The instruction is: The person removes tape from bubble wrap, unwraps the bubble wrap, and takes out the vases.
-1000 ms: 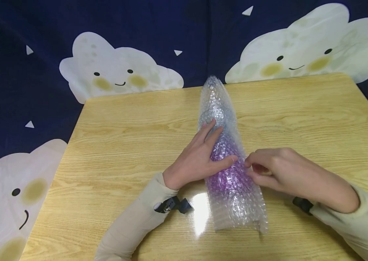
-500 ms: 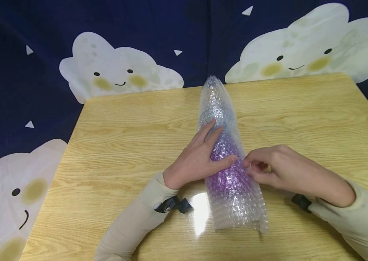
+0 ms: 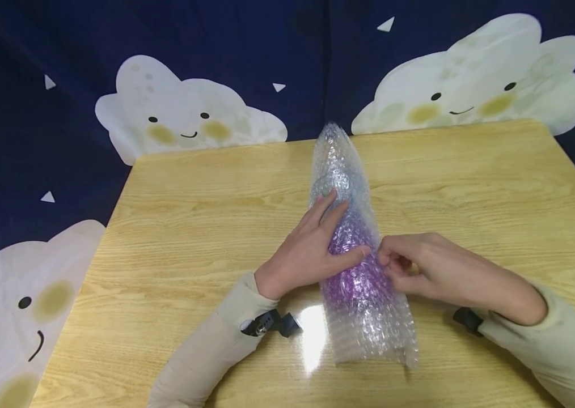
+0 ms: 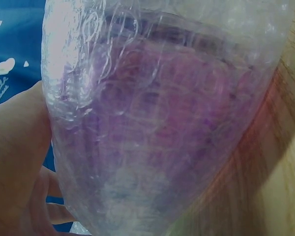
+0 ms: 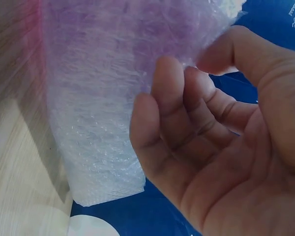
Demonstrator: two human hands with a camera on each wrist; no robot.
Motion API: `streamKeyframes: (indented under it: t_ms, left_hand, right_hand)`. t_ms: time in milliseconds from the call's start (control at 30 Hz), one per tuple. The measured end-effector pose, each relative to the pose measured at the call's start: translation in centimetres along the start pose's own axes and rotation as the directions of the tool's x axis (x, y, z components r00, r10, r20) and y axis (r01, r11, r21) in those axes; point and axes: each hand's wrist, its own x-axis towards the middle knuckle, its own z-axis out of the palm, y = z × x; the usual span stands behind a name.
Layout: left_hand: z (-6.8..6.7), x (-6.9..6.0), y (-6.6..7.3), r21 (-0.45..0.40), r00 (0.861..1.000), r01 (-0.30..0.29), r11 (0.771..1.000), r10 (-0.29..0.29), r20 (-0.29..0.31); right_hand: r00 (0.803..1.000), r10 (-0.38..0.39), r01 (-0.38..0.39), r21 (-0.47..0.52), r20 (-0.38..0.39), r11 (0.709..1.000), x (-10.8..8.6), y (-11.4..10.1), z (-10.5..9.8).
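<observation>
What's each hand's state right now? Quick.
Left hand: open, resting on the long, tapering clear bubble-wrap package with purple showing through.
Right hand: closed, appearing to pinch the package's right edge.

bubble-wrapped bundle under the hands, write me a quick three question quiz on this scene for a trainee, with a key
1. True or false: the left hand touches the bubble-wrapped bundle.
2. Which colour shows through it beside the fingertips of the right hand?
A) green
B) purple
C) orange
3. Fill the gap: behind the table, white ____ with smiling faces are printed on the dark blue backdrop.

Key:
1. True
2. B
3. clouds
</observation>
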Motion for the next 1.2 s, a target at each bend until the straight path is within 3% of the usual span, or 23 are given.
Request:
streamKeyframes:
  t_ms: [500, 967, 1200]
  left_hand:
    - [0.08, -0.10, 0.05, -0.009, 1.000, -0.007, 1.000, 0.007, -0.008]
    - [0.08, -0.04, 0.11, 0.006, 1.000, -0.002, 1.000, 0.002, -0.010]
    - [0.14, 0.02, -0.05, -0.009, 1.000, -0.009, 1.000, 0.009, -0.017]
  right_hand:
    - [0.998, -0.054, 0.053, -0.023, -0.032, 0.998, 0.15, 0.14, 0.46]
    - [0.999, 0.034, -0.034, -0.010, 0.001, 0.999, 0.20, -0.05, 0.53]
    - [0.999, 0.030, -0.030, -0.009, -0.016, 0.999, 0.23, -0.10, 0.57]
